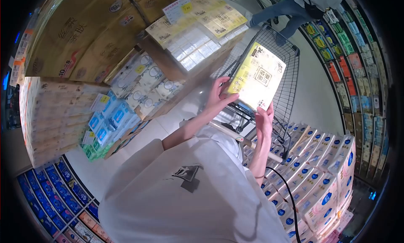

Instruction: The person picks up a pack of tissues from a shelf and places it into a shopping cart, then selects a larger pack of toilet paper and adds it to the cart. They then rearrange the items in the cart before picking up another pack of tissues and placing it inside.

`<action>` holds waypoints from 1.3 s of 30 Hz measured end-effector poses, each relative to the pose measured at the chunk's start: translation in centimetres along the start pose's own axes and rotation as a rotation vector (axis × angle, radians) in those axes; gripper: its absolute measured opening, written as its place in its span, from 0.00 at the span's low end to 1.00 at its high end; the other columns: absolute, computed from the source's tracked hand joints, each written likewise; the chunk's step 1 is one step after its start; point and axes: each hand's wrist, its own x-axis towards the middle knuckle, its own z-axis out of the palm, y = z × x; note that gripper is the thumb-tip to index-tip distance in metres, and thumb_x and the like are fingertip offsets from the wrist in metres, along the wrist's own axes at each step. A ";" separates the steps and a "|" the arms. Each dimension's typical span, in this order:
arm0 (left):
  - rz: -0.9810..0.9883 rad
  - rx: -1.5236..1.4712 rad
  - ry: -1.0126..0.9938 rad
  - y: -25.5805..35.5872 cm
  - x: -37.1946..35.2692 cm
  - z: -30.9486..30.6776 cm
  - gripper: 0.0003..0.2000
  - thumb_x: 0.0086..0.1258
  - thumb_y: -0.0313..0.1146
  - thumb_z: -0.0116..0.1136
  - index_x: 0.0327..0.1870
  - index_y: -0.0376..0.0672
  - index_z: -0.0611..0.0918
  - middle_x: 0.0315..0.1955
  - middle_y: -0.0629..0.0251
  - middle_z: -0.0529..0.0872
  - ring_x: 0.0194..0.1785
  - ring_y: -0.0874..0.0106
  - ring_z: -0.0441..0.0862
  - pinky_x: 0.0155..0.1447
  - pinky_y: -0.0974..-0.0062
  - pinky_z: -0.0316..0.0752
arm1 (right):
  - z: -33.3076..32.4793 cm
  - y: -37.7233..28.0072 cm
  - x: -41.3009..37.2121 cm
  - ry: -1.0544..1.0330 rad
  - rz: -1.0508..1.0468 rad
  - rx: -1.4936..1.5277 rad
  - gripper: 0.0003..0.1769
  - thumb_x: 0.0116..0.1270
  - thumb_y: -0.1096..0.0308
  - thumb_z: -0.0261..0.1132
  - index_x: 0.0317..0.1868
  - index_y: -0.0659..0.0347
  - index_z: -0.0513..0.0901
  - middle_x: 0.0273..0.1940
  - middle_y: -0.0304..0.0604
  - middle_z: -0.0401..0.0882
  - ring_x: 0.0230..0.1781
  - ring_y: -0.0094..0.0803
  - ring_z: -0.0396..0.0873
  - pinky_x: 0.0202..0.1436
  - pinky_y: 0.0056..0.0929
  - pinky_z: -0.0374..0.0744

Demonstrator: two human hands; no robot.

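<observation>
A yellow and white tissue pack (261,77) with dark printed characters is held up in front of me, above a wire shopping cart (290,70). My left hand (221,94) grips its left edge, thumb on the front face. At the lower right corner, my right hand (264,116) pinches the pack's bottom edge. Similar yellow packs (219,19) lie on top of a stack at the upper middle, beside a price sign (176,9). The cart's handle (227,131) runs below my wrists.
Brown cartons (80,32) and wrapped packs (145,81) stand at the left, with blue wipes packs (111,121) below. Stacked white packs (320,167) rise at the lower right. A person in jeans (273,11) is beyond the cart. Shelves (349,66) curve along the right.
</observation>
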 end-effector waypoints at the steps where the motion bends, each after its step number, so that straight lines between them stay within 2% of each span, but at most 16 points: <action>1: -0.064 -0.133 0.083 0.8 -0.7 -0.4 0.33 0.64 0.30 0.71 0.70 0.44 0.69 0.63 0.57 0.70 0.66 0.67 0.72 0.66 0.68 0.74 | 1.5 0.4 -0.1 -0.059 -0.037 0.024 0.53 0.51 0.81 0.70 0.77 0.61 0.54 0.69 0.46 0.67 0.69 0.37 0.69 0.75 0.36 0.64; 2: -0.082 -0.245 0.061 -0.2 -0.6 -1.5 0.41 0.62 0.29 0.72 0.75 0.42 0.61 0.67 0.52 0.69 0.67 0.67 0.73 0.66 0.68 0.74 | 3.2 0.7 -0.6 -0.105 -0.076 -0.013 0.55 0.50 0.82 0.71 0.78 0.61 0.52 0.70 0.47 0.66 0.70 0.37 0.67 0.76 0.36 0.63; 6: -0.164 -0.091 0.055 1.9 -2.0 -5.9 0.40 0.62 0.26 0.70 0.75 0.39 0.60 0.62 0.56 0.76 0.64 0.69 0.76 0.67 0.71 0.72 | 7.0 2.9 -1.1 -0.232 -0.130 -0.086 0.62 0.47 0.83 0.73 0.79 0.61 0.46 0.76 0.48 0.56 0.75 0.38 0.59 0.77 0.37 0.62; 12: 0.000 -0.048 -0.015 2.4 -4.1 -10.5 0.36 0.69 0.31 0.64 0.75 0.40 0.60 0.67 0.57 0.71 0.69 0.67 0.71 0.68 0.67 0.71 | 9.2 3.7 -1.8 -0.343 -0.068 -0.091 0.60 0.48 0.83 0.72 0.80 0.61 0.48 0.77 0.46 0.55 0.76 0.38 0.58 0.76 0.38 0.64; 16: -0.010 -0.347 0.014 3.0 -5.2 -11.8 0.35 0.73 0.39 0.55 0.78 0.45 0.55 0.71 0.58 0.66 0.72 0.66 0.67 0.72 0.65 0.67 | 8.9 0.8 -1.1 -0.426 -0.017 -0.177 0.67 0.39 0.54 0.80 0.77 0.70 0.54 0.73 0.49 0.65 0.73 0.37 0.66 0.76 0.34 0.63; 18: 0.018 -0.415 0.113 5.0 -4.8 -11.8 0.38 0.75 0.43 0.51 0.81 0.48 0.47 0.73 0.57 0.64 0.74 0.66 0.66 0.75 0.62 0.64 | 7.9 0.0 0.3 -0.520 -0.011 -0.215 0.63 0.43 0.52 0.77 0.76 0.71 0.57 0.72 0.51 0.67 0.73 0.37 0.67 0.77 0.34 0.61; 19: 0.052 -0.409 0.082 5.1 -4.8 -12.6 0.38 0.75 0.43 0.52 0.81 0.49 0.48 0.73 0.57 0.65 0.74 0.65 0.66 0.74 0.62 0.65 | 7.8 -0.2 0.8 -0.555 0.008 -0.221 0.60 0.45 0.51 0.76 0.75 0.72 0.59 0.71 0.51 0.69 0.73 0.38 0.67 0.77 0.34 0.60; 21: 0.121 -0.394 0.020 5.0 -5.2 -15.1 0.38 0.74 0.44 0.54 0.81 0.52 0.51 0.73 0.57 0.65 0.74 0.64 0.67 0.72 0.60 0.67 | 9.0 -0.7 1.6 -0.502 0.005 -0.307 0.51 0.53 0.50 0.72 0.73 0.70 0.64 0.66 0.50 0.74 0.66 0.35 0.73 0.71 0.30 0.68; 25: -0.296 -0.157 0.000 3.9 -6.3 -18.0 0.35 0.72 0.41 0.56 0.78 0.46 0.58 0.71 0.59 0.67 0.69 0.63 0.72 0.67 0.60 0.75 | 10.9 -0.3 3.7 -0.373 0.108 -0.460 0.34 0.72 0.51 0.58 0.69 0.66 0.68 0.62 0.52 0.76 0.62 0.36 0.77 0.65 0.31 0.76; 26: -0.259 -0.216 0.044 3.1 -6.5 -18.3 0.34 0.72 0.40 0.56 0.78 0.46 0.60 0.70 0.58 0.69 0.68 0.63 0.73 0.66 0.60 0.75 | 11.1 0.3 4.3 -0.353 0.083 -0.446 0.31 0.78 0.45 0.53 0.65 0.64 0.69 0.59 0.53 0.77 0.60 0.37 0.77 0.61 0.31 0.79; 28: -0.184 -0.333 0.133 1.7 -6.4 -18.1 0.32 0.73 0.38 0.57 0.76 0.45 0.62 0.66 0.57 0.73 0.66 0.64 0.75 0.64 0.60 0.76 | 11.1 2.1 5.8 -0.337 0.164 -0.147 0.36 0.75 0.40 0.53 0.67 0.64 0.67 0.61 0.54 0.74 0.62 0.40 0.76 0.62 0.33 0.79; 31: -0.161 -0.561 0.220 1.4 -5.1 -17.3 0.35 0.72 0.37 0.59 0.78 0.45 0.58 0.67 0.56 0.72 0.66 0.62 0.75 0.61 0.60 0.78 | 10.7 4.7 7.1 -0.343 0.360 0.176 0.42 0.73 0.34 0.53 0.69 0.63 0.63 0.66 0.56 0.66 0.64 0.48 0.74 0.65 0.43 0.78; 33: -0.069 -0.438 0.348 1.1 -3.6 -15.9 0.39 0.71 0.39 0.61 0.79 0.45 0.53 0.67 0.54 0.72 0.67 0.61 0.74 0.61 0.60 0.78 | 11.5 5.6 6.2 -0.342 0.481 0.302 0.41 0.73 0.35 0.53 0.69 0.63 0.61 0.67 0.57 0.64 0.65 0.52 0.72 0.66 0.48 0.77; 34: -0.028 -0.377 0.411 0.9 -3.0 -15.1 0.41 0.71 0.39 0.62 0.79 0.46 0.51 0.67 0.53 0.71 0.67 0.61 0.74 0.61 0.59 0.78 | 12.0 5.9 5.7 -0.327 0.494 0.278 0.39 0.76 0.39 0.53 0.73 0.58 0.58 0.64 0.53 0.64 0.66 0.50 0.71 0.66 0.49 0.77; 37: -0.027 -0.269 0.489 0.7 -0.7 -14.1 0.44 0.71 0.42 0.62 0.80 0.46 0.45 0.69 0.49 0.68 0.68 0.60 0.72 0.63 0.59 0.77 | 13.6 6.8 6.5 -0.350 0.395 0.097 0.41 0.74 0.40 0.57 0.73 0.63 0.56 0.69 0.55 0.61 0.69 0.57 0.69 0.66 0.49 0.77; 39: 0.018 -0.283 0.538 -1.4 1.2 -13.6 0.45 0.72 0.44 0.62 0.79 0.45 0.44 0.70 0.47 0.65 0.69 0.60 0.71 0.62 0.59 0.78 | 14.5 7.7 7.9 -0.359 0.365 0.000 0.41 0.75 0.46 0.58 0.75 0.62 0.53 0.71 0.53 0.59 0.70 0.53 0.67 0.66 0.41 0.77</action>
